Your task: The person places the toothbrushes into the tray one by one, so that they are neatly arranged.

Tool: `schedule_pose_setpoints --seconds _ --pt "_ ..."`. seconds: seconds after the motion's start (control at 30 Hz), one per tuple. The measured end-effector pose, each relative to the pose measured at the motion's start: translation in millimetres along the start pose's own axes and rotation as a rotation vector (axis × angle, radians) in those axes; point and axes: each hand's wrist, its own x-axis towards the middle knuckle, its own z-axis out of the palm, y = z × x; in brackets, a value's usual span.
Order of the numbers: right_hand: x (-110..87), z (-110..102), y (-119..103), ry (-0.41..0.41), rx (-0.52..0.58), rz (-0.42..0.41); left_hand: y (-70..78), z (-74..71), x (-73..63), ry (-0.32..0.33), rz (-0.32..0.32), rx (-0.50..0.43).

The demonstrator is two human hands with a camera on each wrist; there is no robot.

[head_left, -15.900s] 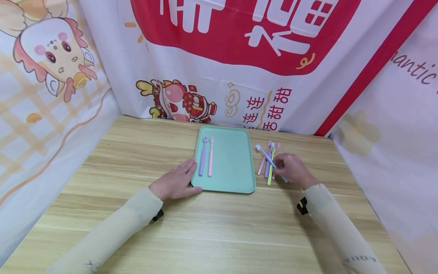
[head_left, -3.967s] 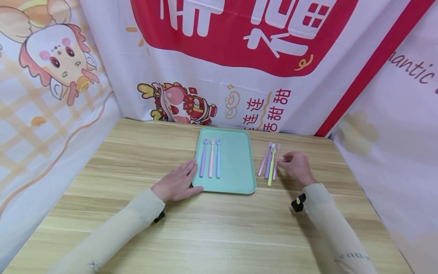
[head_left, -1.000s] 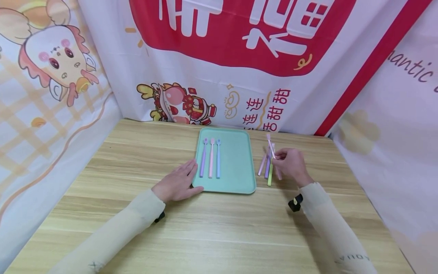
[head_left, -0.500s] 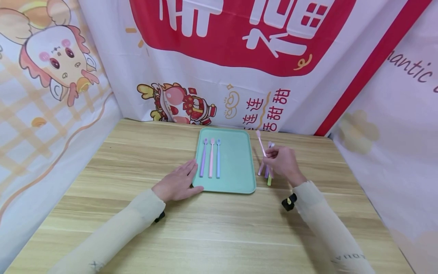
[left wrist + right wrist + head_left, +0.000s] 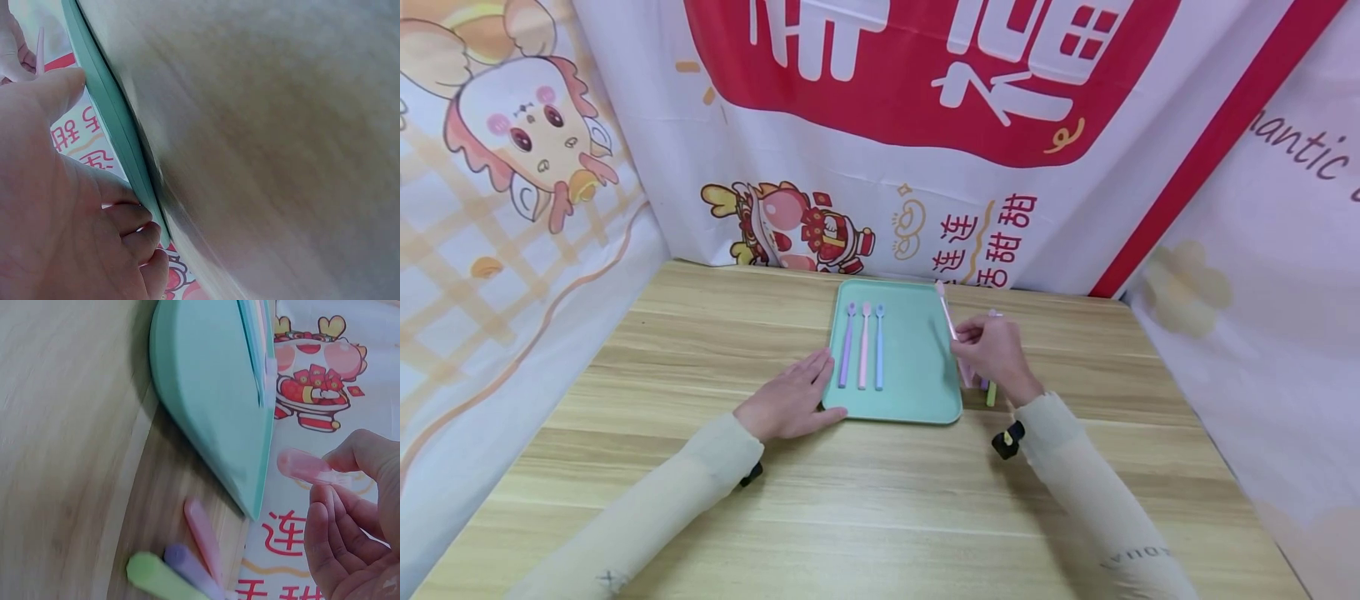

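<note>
My right hand [image 5: 992,350] pinches a pink toothbrush [image 5: 947,310] between thumb and fingers, its head pointing up and away, over the right edge of the green tray [image 5: 917,400]. The handle end of that toothbrush shows large in the right wrist view. My left hand [image 5: 790,396] rests with straight fingers along the tray's left rim, its thumb at the near corner. Lying side by side on the tray are a purple toothbrush [image 5: 846,350], a pink toothbrush [image 5: 862,350] and a blue toothbrush [image 5: 880,350].
Right of the tray, partly hidden by my right hand, lie a green toothbrush [image 5: 156,575], a purple toothbrush [image 5: 190,565] and another pink toothbrush [image 5: 203,534]. Printed cloth [image 5: 820,125] stands behind the wooden table [image 5: 865,508] and along both sides.
Over the longer span, the blue toothbrush went from the pile onto the tray. In the last second my right hand lifted a pink toothbrush and carried it left. The left hand stays put.
</note>
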Motion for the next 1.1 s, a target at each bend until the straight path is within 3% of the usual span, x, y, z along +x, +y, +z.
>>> schedule_pose_setpoints --seconds 0.6,1.1 --pt "4.1 35 -20 0.046 0.028 -0.058 -0.2 -1.0 -0.8 -0.016 -0.01 -0.009" --pt "3.5 68 -42 0.086 0.124 0.065 -1.5 1.4 2.0 -0.015 -0.015 -0.007"
